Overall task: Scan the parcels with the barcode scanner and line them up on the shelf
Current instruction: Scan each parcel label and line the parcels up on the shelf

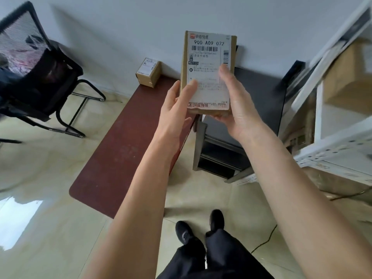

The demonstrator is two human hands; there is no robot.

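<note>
both hands hold one parcel [207, 71] upright above the desk [120, 137]: left hand [177, 109] pinching its left edge, right hand [237, 105] cupping its base. a smaller parcel [148, 72] sits at the desk's far end; the shelf [322, 97], right of the desk, seems to hold boxes.

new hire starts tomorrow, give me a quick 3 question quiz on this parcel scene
1. True or false: both hands hold the labelled parcel.
2. Where is the small parcel? A) on the far end of the red-brown bench B) on the chair C) on the floor
3. Fill in: brown boxes already sit on the white ____ at the right.

Key:
1. True: the left hand and the right hand grip its lower part.
2. A
3. shelf
</note>
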